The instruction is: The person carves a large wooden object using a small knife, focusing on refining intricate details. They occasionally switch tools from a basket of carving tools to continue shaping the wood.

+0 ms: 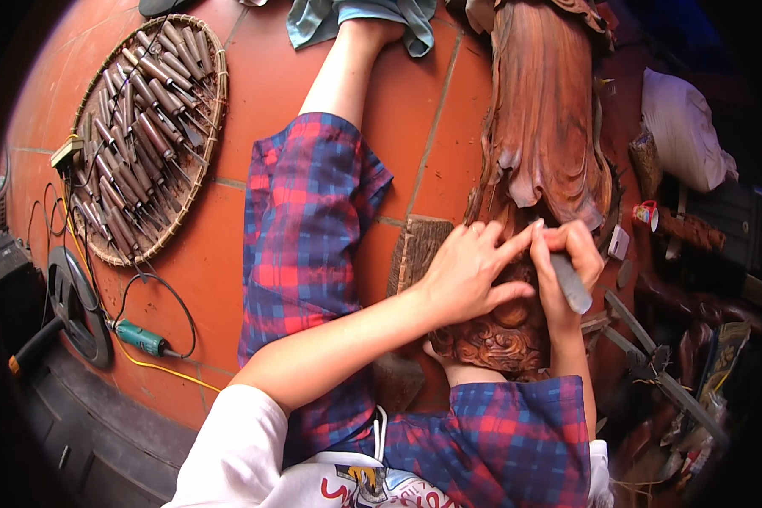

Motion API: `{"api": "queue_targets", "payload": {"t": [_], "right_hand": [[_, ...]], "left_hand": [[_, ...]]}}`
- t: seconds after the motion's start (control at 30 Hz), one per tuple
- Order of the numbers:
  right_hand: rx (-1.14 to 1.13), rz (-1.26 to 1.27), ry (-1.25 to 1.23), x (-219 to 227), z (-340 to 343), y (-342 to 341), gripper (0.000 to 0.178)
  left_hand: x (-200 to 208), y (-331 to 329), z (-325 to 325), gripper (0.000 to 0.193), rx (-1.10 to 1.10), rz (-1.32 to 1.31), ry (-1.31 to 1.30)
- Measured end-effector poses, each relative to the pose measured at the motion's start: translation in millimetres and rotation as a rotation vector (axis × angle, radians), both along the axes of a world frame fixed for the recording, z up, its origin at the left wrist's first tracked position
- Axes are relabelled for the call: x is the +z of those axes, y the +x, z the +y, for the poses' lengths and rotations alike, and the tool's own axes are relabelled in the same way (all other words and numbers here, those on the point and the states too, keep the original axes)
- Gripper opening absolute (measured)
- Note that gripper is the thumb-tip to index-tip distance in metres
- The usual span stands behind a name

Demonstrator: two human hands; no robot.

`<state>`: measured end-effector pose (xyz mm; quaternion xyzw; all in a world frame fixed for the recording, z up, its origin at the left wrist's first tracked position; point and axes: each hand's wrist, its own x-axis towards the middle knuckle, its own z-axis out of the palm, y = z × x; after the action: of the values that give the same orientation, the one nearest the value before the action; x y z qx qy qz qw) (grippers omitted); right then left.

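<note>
A reddish-brown wood carving [499, 339] with curled relief lies between my legs, under my hands. My left hand [474, 267] rests on it, fingers stretched out and thumb apart. Its index finger reaches to the fingertips of my right hand [574, 254]. That hand is closed around a carving chisel [575, 289] with a rounded grey handle pointing back toward me. The chisel's blade is hidden by my fingers. Beyond my hands, the carving's long smooth part [543, 93] with flowing folds stretches away from me.
A round woven tray [220, 110] full of chisels with brown handles stands at far left. Near it lie a green power tool [140, 338] with a yellow cord and a black fan-like base [78, 296]. A wooden block [419, 245] and a white sack [684, 127] flank the carving.
</note>
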<state>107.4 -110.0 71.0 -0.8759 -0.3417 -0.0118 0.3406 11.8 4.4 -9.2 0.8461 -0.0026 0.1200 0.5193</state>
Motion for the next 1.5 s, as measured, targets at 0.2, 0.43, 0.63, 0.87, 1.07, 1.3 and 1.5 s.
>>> {"api": "queue_targets", "payload": {"t": [0.2, 0.43, 0.63, 0.87, 1.07, 1.3, 1.5], "right_hand": [[-0.048, 0.169, -0.033, 26, -17, -7, 0.022], [-0.128, 0.279, 0.046, 35, -33, -18, 0.019], [-0.05, 0.024, 0.029, 12, -24, -2, 0.022], [0.012, 0.086, 0.056, 24, -29, 0, 0.019], [0.006, 0.064, 0.071, 11, -34, -8, 0.022], [-0.049, 0.046, 0.116, 14, -15, 0, 0.022], [-0.077, 0.158, 0.082, 24, -24, -1, 0.021]], "left_hand": [[4, -12, -4, 0.079, -0.09, 0.032, 0.001], [4, -12, -10, 0.079, -0.022, -0.085, 0.052], [10, 3, -5, 0.075, -0.057, 0.013, -0.002], [15, -1, -7, 0.076, -0.035, -0.074, 0.005], [11, -8, -10, 0.075, -0.065, -0.074, -0.001], [21, 4, 3, 0.076, -0.145, 0.116, -0.078], [17, -3, -4, 0.079, -0.132, 0.025, -0.015]]}}
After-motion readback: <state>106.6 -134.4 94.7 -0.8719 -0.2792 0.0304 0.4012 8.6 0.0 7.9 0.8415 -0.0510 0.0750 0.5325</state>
